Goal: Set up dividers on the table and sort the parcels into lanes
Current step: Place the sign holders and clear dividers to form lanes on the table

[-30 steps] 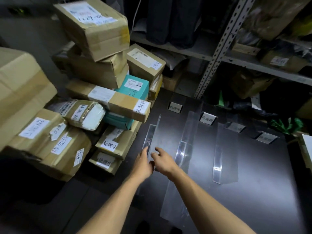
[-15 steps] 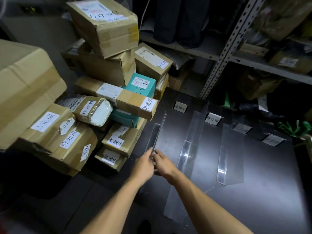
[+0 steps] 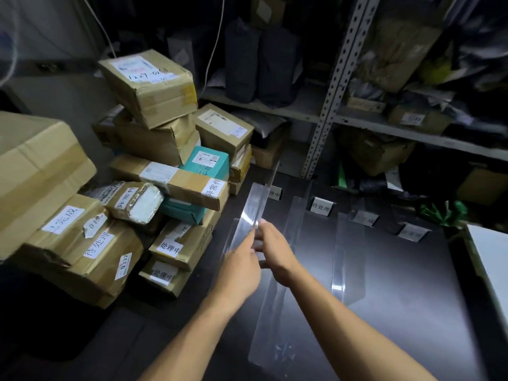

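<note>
A clear plastic divider (image 3: 254, 204) is tilted up off the dark table (image 3: 412, 312) near its left edge. My left hand (image 3: 240, 266) and my right hand (image 3: 275, 250) both hold its near end, fingers pinching the strip. A second clear divider (image 3: 277, 303) lies flat down the table's middle, and a third (image 3: 347, 259) lies to its right. Small white lane labels (image 3: 321, 207) stand along the table's far side. A pile of taped cardboard parcels (image 3: 154, 138) with white labels, one teal box (image 3: 209, 163) among them, fills the left.
A metal shelf rack (image 3: 334, 86) with bags and boxes stands behind the table. A large cardboard box (image 3: 35, 171) juts in at far left. A white panel (image 3: 492, 259) lies at the table's right edge, with green plastic (image 3: 442, 213) beside it.
Both hands have closed on the leftmost divider and raised it, so it now stands tilted off the table. The camera has tipped upward.
</note>
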